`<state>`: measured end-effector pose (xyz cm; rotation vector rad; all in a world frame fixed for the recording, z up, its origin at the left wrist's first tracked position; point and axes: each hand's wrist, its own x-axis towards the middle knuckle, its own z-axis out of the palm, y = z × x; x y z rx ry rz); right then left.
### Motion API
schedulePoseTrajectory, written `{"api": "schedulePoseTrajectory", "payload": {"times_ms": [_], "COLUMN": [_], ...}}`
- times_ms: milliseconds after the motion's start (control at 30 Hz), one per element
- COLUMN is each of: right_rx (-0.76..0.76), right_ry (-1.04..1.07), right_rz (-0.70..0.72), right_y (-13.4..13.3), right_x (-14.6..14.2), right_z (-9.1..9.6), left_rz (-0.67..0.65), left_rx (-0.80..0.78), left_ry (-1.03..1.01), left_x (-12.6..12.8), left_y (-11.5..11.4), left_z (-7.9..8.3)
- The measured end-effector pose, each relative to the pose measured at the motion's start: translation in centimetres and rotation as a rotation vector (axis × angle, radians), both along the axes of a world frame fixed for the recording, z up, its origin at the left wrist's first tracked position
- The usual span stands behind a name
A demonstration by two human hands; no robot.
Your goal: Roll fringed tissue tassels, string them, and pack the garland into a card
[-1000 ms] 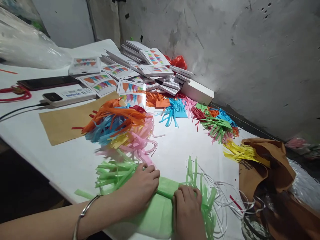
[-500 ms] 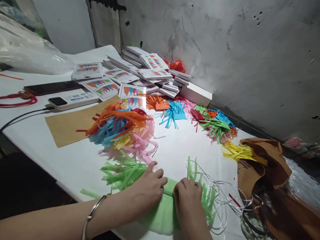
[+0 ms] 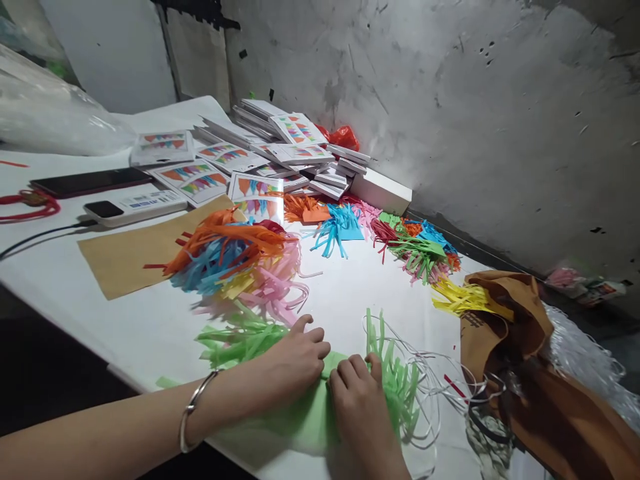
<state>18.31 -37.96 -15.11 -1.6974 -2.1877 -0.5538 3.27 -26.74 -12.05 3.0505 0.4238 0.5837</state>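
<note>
Two hands on one piece of green fringed tissue paper (image 3: 305,423). It lies flat on the desk (image 3: 345,290), under and between left grip (image 3: 295,357) and right grip (image 3: 357,397). Left grip: fingers bent, index raised and crooked, the rest down on the paper at its far edge. Right grip: fingers curled onto the paper, just beside the left. Fingertips hidden on both; can't tell whether they pinch or only press.

One end's cut strips fan out left of left grip, other end's right of right grip. Silver bangle (image 3: 189,408) on left wrist.

Beyond left grip: mixed tassel bundle (image 3: 225,250), orange over blue, yellow and pink, partly on a tan paper sheet (image 3: 117,263). Farther left: white device (image 3: 135,207) with dark display and cable, black phone (image 3: 93,181), red cord (image 3: 33,199).

Far ahead of both grips: heap of flat bunting-print packs (image 3: 295,155), white box (image 3: 383,191) at its right end, red plastic bag (image 3: 344,137) behind.

Ahead and right: row of fringed tassels along the wall (image 3: 450,100), ending in a yellow tassel (image 3: 467,298) against a brown bag (image 3: 510,340). Just right of right grip: loose white string (image 3: 425,367), tangled, running toward the bag.
</note>
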Motion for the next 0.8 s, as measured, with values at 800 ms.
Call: {"api": "schedulePoseTrajectory", "payload": {"times_ms": [800], "right_rx": [0.595], "right_ry": [-0.078], "right_rz": [-0.443], "right_y": [-5.4], "right_x": [10.3], "right_z": [9.0], "left_rz": [-0.093], "left_rx": [-0.270], "left_ry": [-0.064], "left_x": [-2.2], "left_y": [-1.3], "left_z": [-4.0]}}
